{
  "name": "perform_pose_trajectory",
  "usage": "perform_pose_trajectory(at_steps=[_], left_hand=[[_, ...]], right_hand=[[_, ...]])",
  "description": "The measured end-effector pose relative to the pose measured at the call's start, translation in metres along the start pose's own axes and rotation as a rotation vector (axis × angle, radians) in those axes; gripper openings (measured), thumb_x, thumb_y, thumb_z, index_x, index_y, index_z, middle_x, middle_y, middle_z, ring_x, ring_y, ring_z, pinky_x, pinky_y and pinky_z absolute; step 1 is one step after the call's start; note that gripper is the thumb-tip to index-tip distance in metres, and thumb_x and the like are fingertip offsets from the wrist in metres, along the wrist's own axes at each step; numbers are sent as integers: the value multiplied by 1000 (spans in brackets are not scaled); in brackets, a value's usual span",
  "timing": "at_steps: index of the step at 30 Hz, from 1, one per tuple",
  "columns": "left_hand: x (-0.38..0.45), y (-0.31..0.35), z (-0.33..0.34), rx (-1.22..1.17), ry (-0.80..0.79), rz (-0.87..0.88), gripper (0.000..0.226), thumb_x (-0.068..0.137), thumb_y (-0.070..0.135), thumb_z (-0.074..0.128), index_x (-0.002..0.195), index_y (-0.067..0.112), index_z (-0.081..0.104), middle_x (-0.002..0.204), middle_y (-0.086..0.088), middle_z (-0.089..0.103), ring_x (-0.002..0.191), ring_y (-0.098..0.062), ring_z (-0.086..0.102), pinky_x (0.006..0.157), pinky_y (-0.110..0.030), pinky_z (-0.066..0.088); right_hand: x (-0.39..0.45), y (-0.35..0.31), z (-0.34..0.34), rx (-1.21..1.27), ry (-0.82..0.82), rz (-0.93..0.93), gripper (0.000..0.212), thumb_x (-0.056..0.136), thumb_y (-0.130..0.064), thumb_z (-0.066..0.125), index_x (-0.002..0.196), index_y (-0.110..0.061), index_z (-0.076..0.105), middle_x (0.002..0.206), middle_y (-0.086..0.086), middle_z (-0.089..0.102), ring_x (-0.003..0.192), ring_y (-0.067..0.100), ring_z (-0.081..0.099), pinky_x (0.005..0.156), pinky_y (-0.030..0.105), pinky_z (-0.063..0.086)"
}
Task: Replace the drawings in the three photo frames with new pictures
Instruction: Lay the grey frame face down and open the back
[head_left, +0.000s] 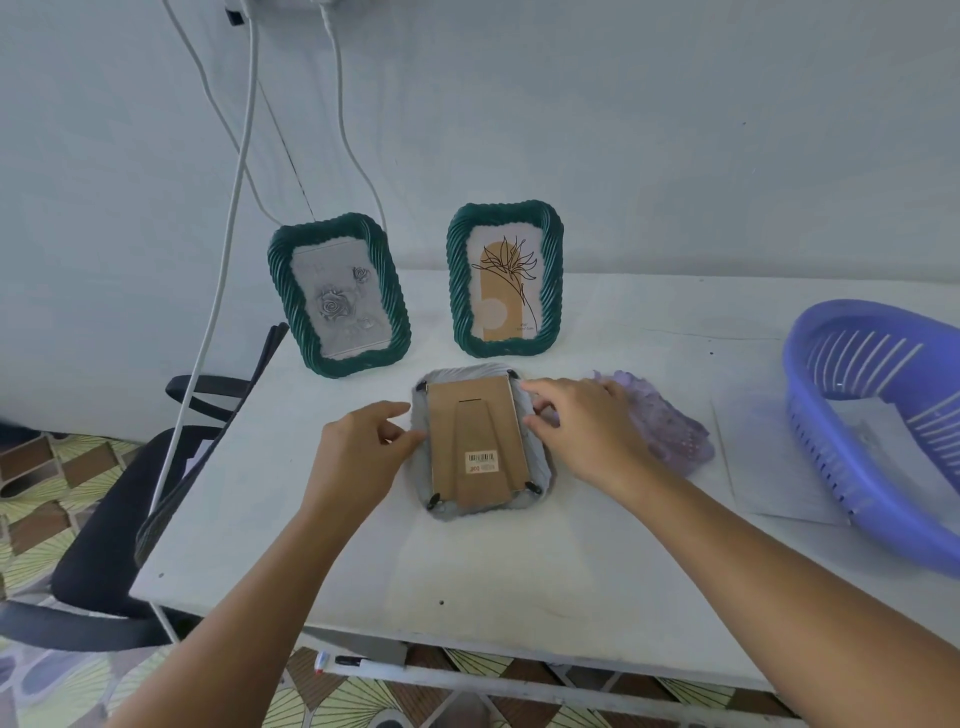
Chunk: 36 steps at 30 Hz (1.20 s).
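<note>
Working on the face-down frame (480, 441) lying on the white table (363, 561): left hand (358, 457) and right hand (582, 431) pinching its side edges. Behind it, standing: rose-picture frame (337, 296), leaf-drawing frame (505, 280) probably still awaiting replacement.

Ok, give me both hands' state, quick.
Left hand: fingers curled, pinching the left edge of the face-down frame.
Right hand: fingers curled, gripping the frame's right edge.
</note>
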<state>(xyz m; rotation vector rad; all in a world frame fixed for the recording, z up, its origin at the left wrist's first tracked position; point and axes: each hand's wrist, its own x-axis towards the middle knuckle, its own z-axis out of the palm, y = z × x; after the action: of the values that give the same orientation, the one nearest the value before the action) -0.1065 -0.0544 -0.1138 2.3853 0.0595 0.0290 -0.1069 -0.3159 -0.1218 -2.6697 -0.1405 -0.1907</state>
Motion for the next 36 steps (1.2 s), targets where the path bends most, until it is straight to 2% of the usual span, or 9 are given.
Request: perform_pose_trajectory(at_steps=[3,6,8,10,13,17,22,26,36], left_hand=[[-5,-1,-1,-22,14,2,42,92,40,72,131,27,64,93,12,70,84,-3,63,70,-22,45],[-20,-5,-1,-125,27,64,28,90,41,74,116,34,64,103,10,66,83,-3,63,70,-18,48],[-30,-9,-2,-162,-37,111,19,87,37,77,102,38,66,107,12,62,91,-1,62,79,-20,50],[-37,-14,-3,-157,-140,139,20,79,38,84,93,41,70,110,13,59,103,2,57,89,-18,44],[-40,-17,-7,-166,-260,145,30,61,42,93,86,40,76,118,15,54,117,5,51,95,-5,31],[-38,-17,-12,-188,-316,125,33,54,40,95,83,38,79,122,13,51,117,7,48,92,-2,31],[-37,-16,-11,-196,-369,110,29,55,39,94,82,38,81,124,13,47,117,7,46,96,-7,33],[-35,-15,-11,-172,-403,118,25,59,39,92,81,40,81,126,13,43,120,7,43,95,-1,30],[-33,-15,-13,-143,-449,114,19,66,35,91,82,36,82,128,12,40,123,3,40,96,-6,31]], right_hand=[[-2,1,-1,-36,41,-35,36,96,-42,65,131,-36,64,112,-9,69,108,18,61,109,51,32],[-13,7,-5,120,71,-137,19,93,-47,67,109,-38,71,105,-14,61,94,-2,52,106,49,34],[-20,11,-9,267,-52,-176,20,88,-55,68,97,-38,73,97,-17,60,88,-6,52,99,42,41],[-23,13,-11,312,-202,-190,31,78,-67,68,92,-40,73,97,-16,62,98,0,57,105,41,40],[-26,16,-14,308,-314,-166,41,65,-76,75,91,-45,71,109,-22,60,115,4,49,114,42,29],[-26,20,-19,353,-377,-158,41,60,-66,86,91,-43,73,115,-24,56,121,-3,41,118,41,23],[-26,17,-20,355,-400,-128,39,59,-65,87,91,-46,74,116,-26,54,124,3,39,119,43,21],[-26,15,-22,357,-409,-110,37,60,-62,88,91,-47,75,116,-26,53,123,3,38,119,42,20],[-26,14,-24,347,-433,-112,35,62,-62,87,92,-49,74,115,-27,51,124,6,37,120,44,17]])
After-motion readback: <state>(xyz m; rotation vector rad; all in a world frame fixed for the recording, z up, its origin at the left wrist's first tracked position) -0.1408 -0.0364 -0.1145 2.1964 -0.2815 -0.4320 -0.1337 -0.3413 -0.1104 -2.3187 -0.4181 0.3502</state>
